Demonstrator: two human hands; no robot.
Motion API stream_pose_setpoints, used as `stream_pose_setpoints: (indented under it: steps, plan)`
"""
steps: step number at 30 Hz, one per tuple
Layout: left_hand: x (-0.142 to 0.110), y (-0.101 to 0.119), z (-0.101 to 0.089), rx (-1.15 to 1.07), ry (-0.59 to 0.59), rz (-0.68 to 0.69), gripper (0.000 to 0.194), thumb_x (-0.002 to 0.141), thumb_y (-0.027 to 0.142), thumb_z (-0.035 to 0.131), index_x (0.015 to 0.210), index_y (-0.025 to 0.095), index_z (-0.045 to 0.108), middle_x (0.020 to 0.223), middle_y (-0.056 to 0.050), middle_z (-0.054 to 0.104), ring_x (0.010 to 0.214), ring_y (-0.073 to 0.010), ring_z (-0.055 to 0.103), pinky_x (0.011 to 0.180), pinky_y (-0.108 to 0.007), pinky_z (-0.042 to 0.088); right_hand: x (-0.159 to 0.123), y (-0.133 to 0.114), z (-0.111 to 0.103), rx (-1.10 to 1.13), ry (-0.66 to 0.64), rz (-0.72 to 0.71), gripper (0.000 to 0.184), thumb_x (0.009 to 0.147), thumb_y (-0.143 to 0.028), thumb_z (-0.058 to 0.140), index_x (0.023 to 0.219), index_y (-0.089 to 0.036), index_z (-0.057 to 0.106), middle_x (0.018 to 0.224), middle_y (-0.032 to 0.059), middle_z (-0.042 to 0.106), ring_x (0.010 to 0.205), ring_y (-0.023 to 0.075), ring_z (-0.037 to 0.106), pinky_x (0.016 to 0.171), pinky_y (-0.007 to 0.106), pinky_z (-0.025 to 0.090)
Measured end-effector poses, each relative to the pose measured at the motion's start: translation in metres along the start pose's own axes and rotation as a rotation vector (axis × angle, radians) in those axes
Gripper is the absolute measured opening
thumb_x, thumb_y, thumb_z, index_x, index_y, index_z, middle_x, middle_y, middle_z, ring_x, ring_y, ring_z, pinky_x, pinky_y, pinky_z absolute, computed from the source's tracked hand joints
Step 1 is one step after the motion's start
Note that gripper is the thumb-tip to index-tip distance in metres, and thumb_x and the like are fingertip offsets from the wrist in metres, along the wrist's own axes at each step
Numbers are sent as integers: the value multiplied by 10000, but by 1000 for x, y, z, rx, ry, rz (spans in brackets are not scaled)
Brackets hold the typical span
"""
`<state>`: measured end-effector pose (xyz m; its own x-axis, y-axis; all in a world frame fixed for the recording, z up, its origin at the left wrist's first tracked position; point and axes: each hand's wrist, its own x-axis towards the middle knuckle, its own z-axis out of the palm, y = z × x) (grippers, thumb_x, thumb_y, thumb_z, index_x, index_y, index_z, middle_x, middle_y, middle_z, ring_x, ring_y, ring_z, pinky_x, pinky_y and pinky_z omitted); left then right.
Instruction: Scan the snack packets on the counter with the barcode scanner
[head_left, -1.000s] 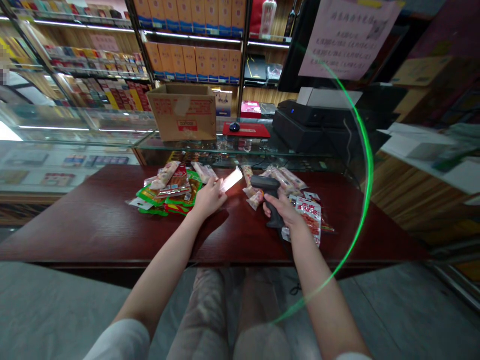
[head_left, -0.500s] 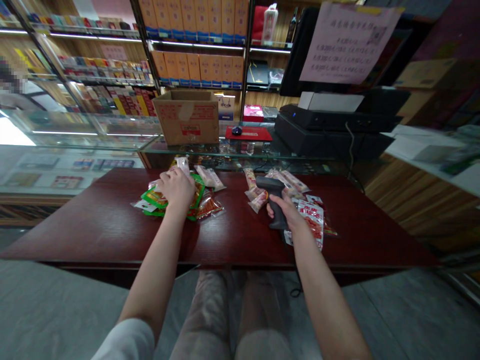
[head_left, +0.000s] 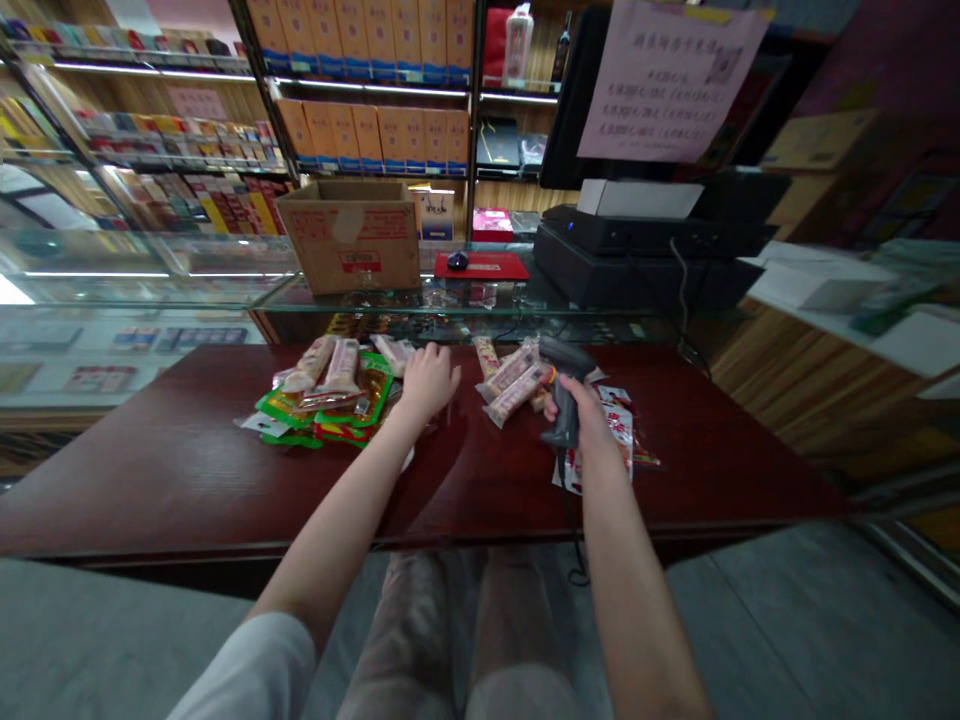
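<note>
The scanner (head_left: pixel 567 415) is above the right half of the table (head_left: pixel 135 480), its handle gripped in the right hand (head_left: pixel 590 412), while the left hand (head_left: pixel 429 382) is loosely curled beside the packs (head_left: pixel 283 408), and whether it grasps anything cannot be told. Good scanning likely needs a slack cord (head_left: pixel 568 510) and smooth packs facing squarely. There are one scanner, at least three bars (head_left: pixel 516 393) near it, two bars atop the packs, one carton (head_left: pixel 349 245) and one mouse (head_left: pixel 457 261)

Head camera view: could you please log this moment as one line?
left hand: beside wrapped bar, grip unclear | right hand: holding handheld scanner | table: snack packets in two groups
</note>
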<state>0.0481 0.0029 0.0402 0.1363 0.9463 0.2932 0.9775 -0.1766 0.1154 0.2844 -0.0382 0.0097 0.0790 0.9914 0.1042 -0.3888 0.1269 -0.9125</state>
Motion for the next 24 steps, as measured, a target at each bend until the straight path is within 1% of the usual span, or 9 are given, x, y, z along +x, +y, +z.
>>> stream_pose_setpoints:
  steps: [3, 5, 8, 10, 13, 17, 19, 22, 24]
  plan:
    - [32, 23, 29, -182, -191, -114, 457, 950, 432, 389, 1222, 112, 570, 1244, -183, 631, 1164, -280, 604, 948, -349, 456, 2, -2, -4, 2, 48, 7, 380, 656, -427, 747, 898, -209, 551, 799, 8, 685, 416, 73, 468, 370, 234, 387]
    - [51, 33, 44, -236, -297, -176, 549, 922, 519, 427, 1232, 91, 576, 1267, -213, 627, 1188, -289, 606, 940, -330, 464, 3, -1, -4, 6, 49, 17, 391, 648, -421, 755, 909, -211, 553, 813, 4, 688, 416, 72, 477, 366, 231, 392]
    - [71, 40, 56, -246, -362, -212, 689, 852, 632, 478, 1227, 67, 603, 1298, -267, 602, 1202, -336, 604, 922, -358, 481, 5, 2, -3, -7, 28, 15, 366, 676, -422, 738, 912, -216, 549, 715, -19, 655, 407, 79, 476, 365, 225, 392]
    - [77, 42, 60, -250, -391, -219, 717, 828, 657, 487, 1237, 82, 615, 1317, -269, 593, 1208, -348, 602, 913, -370, 488, 6, 4, -3, -35, 14, 2, 355, 696, -431, 726, 913, -218, 544, 677, -29, 637, 402, 82, 475, 369, 225, 396]
    - [81, 40, 62, -255, -412, -203, 654, 834, 610, 501, 1241, 116, 631, 1295, -234, 627, 1188, -324, 622, 899, -342, 494, 7, 7, -4, -74, -6, 14, 350, 719, -448, 713, 916, -224, 531, 609, -49, 602, 399, 88, 481, 373, 216, 396]
    - [76, 30, 59, -239, -389, -191, 500, 878, 455, 501, 1201, 103, 650, 1228, -227, 666, 1176, -304, 631, 907, -319, 488, 5, 8, -4, -95, -26, 73, 342, 724, -449, 702, 899, -233, 502, 511, -73, 543, 386, 101, 487, 381, 213, 404]
    - [70, 22, 56, -225, -354, -194, 499, 889, 413, 503, 1235, 70, 609, 1244, -255, 646, 1201, -318, 612, 938, -340, 475, 4, 8, -4, -96, -27, 90, 350, 715, -447, 707, 893, -232, 495, 506, -69, 552, 386, 106, 494, 384, 217, 412]
    - [57, 12, 54, -227, -302, -185, 561, 909, 408, 482, 1316, 23, 505, 1269, -281, 615, 1212, -338, 595, 980, -390, 453, 3, 7, -1, -114, -36, 113, 365, 710, -460, 713, 867, -222, 485, 477, -62, 551, 382, 107, 494, 381, 211, 405]
    - [49, 7, 54, -248, -275, -159, 525, 901, 396, 499, 1284, 37, 527, 1292, -264, 603, 1251, -343, 559, 1029, -408, 420, 2, 7, 1, -124, -49, 128, 383, 700, -467, 724, 853, -222, 472, 459, -64, 543, 376, 105, 487, 377, 207, 398]
